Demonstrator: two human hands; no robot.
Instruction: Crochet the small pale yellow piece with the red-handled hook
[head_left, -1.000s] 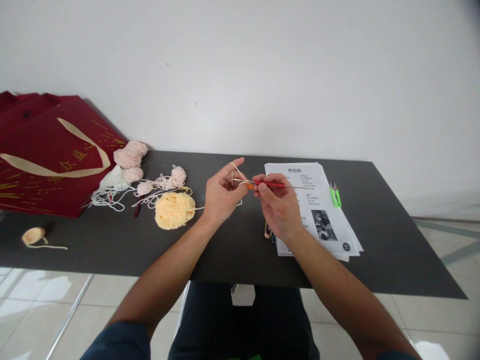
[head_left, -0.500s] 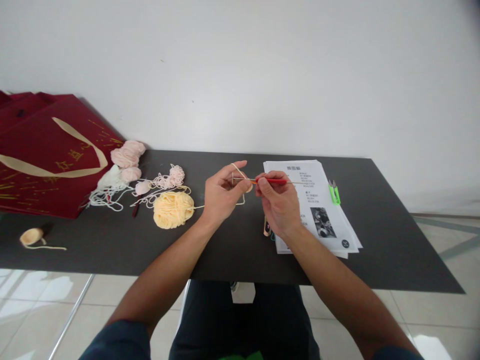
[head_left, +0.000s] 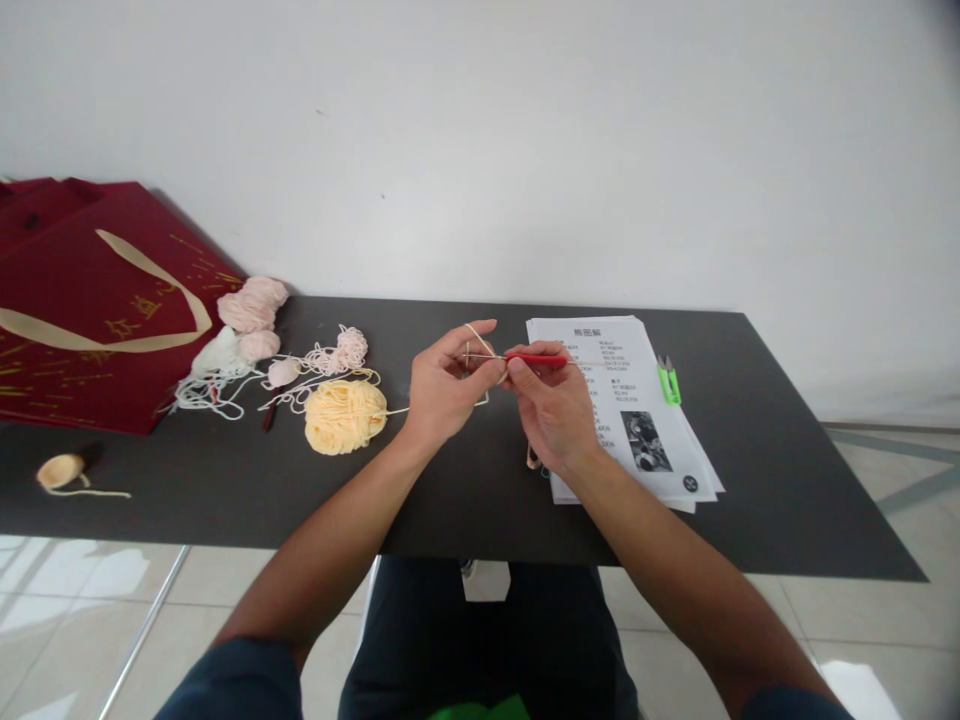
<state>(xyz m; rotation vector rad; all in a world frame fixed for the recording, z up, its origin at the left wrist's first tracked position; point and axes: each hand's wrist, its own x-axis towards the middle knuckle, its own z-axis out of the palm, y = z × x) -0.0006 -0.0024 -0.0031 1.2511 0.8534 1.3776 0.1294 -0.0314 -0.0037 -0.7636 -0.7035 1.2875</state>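
Observation:
In front of me, above the table's middle, my left hand (head_left: 448, 382) has thumb and fingers closed on a strand of pale yellow yarn (head_left: 480, 340), which loops over the raised index finger. The strand leads back to a yellow yarn ball (head_left: 346, 416) on the table. My right hand (head_left: 553, 405) grips a crochet hook with a red handle (head_left: 537, 358), its thin metal shaft pointing left and meeting the yarn at the left fingertips. A thin yarn tail runs out to the right past the right hand. Any stitches between the fingertips are too small to make out.
Printed sheets (head_left: 645, 440) lie under and beyond my right hand, with green thread snips (head_left: 668, 381) at their edge. Left stand a dark red gift bag (head_left: 90, 310), pink yarn (head_left: 255, 303), white yarn (head_left: 219, 357) and a small cream crocheted piece (head_left: 61, 470).
My right hand has shifted slightly, its fingers now curled lower round the hook's red handle, closer to the left fingertips. The left hand stays nearly in place with the yarn.

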